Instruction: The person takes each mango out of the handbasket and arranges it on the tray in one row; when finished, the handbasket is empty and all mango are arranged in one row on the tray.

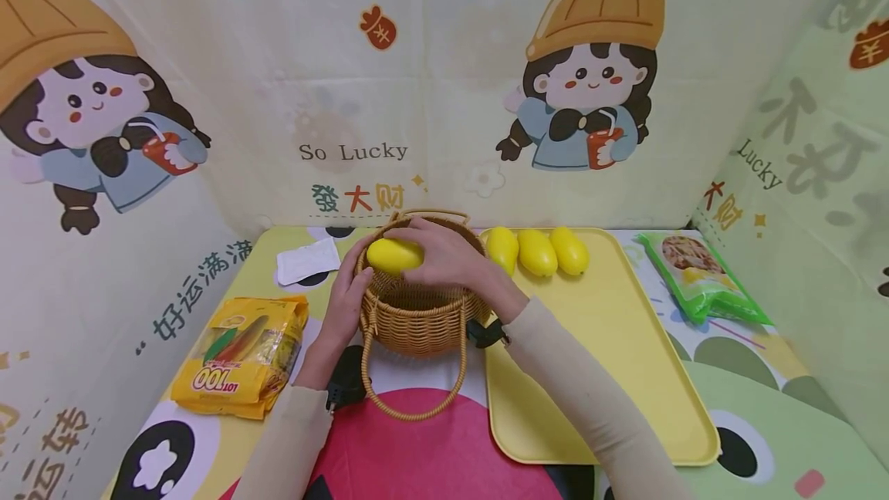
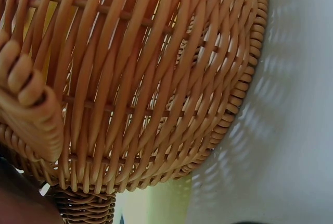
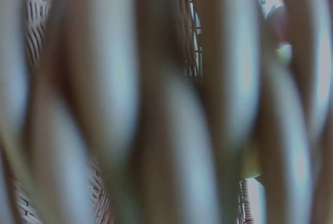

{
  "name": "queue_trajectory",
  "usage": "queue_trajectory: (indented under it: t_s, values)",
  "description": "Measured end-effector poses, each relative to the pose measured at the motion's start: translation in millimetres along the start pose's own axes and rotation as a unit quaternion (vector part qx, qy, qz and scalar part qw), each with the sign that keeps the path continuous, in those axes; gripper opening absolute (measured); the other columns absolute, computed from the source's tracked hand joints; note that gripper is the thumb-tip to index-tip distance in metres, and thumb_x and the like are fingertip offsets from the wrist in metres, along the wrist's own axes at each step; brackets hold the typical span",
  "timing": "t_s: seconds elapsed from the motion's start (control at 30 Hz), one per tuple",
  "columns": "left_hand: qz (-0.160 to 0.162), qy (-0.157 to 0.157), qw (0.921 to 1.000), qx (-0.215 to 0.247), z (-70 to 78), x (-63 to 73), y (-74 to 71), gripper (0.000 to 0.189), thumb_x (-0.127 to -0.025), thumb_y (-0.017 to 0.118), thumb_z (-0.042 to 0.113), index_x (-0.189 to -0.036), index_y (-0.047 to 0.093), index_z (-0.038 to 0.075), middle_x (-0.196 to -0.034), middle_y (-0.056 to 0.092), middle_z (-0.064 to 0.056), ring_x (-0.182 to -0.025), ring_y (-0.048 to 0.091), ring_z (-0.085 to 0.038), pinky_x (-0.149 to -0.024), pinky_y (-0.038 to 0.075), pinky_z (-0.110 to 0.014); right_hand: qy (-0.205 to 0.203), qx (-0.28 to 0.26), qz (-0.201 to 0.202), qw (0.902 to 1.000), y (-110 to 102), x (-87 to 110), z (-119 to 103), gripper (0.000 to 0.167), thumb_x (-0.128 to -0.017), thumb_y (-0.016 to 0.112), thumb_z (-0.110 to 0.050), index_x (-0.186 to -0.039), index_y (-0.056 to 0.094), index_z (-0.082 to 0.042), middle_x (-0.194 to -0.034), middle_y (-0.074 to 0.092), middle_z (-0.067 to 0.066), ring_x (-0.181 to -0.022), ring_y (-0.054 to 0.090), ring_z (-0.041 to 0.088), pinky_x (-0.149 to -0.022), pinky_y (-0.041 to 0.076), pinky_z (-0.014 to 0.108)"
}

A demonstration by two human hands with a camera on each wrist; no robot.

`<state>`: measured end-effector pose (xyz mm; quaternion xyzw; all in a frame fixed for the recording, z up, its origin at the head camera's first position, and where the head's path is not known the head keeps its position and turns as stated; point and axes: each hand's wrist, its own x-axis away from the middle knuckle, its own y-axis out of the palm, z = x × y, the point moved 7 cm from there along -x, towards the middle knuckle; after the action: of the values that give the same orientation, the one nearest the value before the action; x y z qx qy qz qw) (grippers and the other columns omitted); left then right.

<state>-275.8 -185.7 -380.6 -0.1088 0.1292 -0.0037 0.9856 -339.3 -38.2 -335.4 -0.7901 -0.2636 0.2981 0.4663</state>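
Note:
My right hand (image 1: 444,257) grips a yellow mango (image 1: 394,255) over the mouth of the round wicker basket (image 1: 424,330). My left hand (image 1: 346,292) holds the basket's left rim, its thumb near the mango. One basket handle (image 1: 417,417) hangs down at the front, the other stands at the back. In the left wrist view the woven basket wall (image 2: 156,78) fills most of the picture, with a patch of yellow behind the weave. Blurred wicker strands (image 3: 192,146) very close to the lens cover the right wrist view, hiding the right hand there.
On the yellow tray (image 1: 590,376) to the right, three more mangoes (image 1: 538,253) lie at the far left edge. A green snack bag (image 1: 701,276) lies beyond the tray. Left of the basket are an orange snack bag (image 1: 239,357) and a white packet (image 1: 308,261).

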Motion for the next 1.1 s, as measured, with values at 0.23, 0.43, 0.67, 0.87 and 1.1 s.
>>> queue_trajectory:
  t_s: [0.23,0.43,0.67,0.87,1.1]
  values:
    - [-0.001,-0.018,0.9998,-0.008,-0.7,0.5,1.3,0.055,-0.105,0.037,0.017,-0.158,0.023,0.014,-0.164,0.025,-0.006,-0.151,0.025,-0.026,-0.123,0.023,-0.051,-0.007,-0.012,0.086,0.9962,-15.4,3.8,-0.1,0.064,-0.079,0.068,-0.039,-0.142,0.053,-0.035,-0.129,0.057,-0.005,-0.097,0.056,0.012,-0.078,0.049,0.03]
    - [0.004,-0.011,0.9998,-0.014,1.3,0.0,0.8,0.054,-0.105,0.037,0.016,-0.158,0.026,0.014,-0.163,0.026,-0.006,-0.151,0.026,-0.026,-0.123,0.023,-0.051,-0.01,-0.04,0.132,0.9904,-24.0,8.9,2.1,0.064,-0.083,0.071,-0.041,-0.143,0.052,-0.034,-0.117,0.058,-0.003,-0.089,0.055,0.013,-0.072,0.05,0.028]
    - [0.003,0.006,1.0,-0.006,2.4,-0.7,1.1,0.053,-0.104,0.037,0.012,-0.156,0.029,0.012,-0.162,0.029,-0.007,-0.15,0.028,-0.033,-0.121,0.027,-0.052,-0.005,-0.113,0.174,0.9783,-32.9,24.7,13.6,0.06,-0.083,0.076,-0.038,-0.14,0.057,-0.029,-0.115,0.062,-0.002,-0.09,0.056,0.014,-0.075,0.05,0.03]
    - [0.007,0.002,1.0,-0.005,3.5,-0.6,2.5,0.053,-0.104,0.038,0.015,-0.156,0.03,0.015,-0.161,0.031,-0.007,-0.149,0.029,-0.029,-0.121,0.027,-0.051,0.004,-0.171,0.21,0.9627,-34.5,41.4,30.0,0.058,-0.084,0.078,-0.039,-0.138,0.059,-0.033,-0.12,0.064,-0.005,-0.095,0.057,0.012,-0.078,0.05,0.031]
    - [0.011,0.001,0.9999,-0.009,2.9,0.4,1.5,0.053,-0.104,0.037,0.012,-0.156,0.029,0.014,-0.161,0.03,-0.008,-0.148,0.031,-0.03,-0.12,0.027,-0.052,0.016,-0.219,0.245,0.9443,-37.9,59.4,40.9,0.06,-0.083,0.08,-0.03,-0.138,0.057,-0.035,-0.125,0.065,-0.004,-0.103,0.058,0.013,-0.082,0.049,0.032]
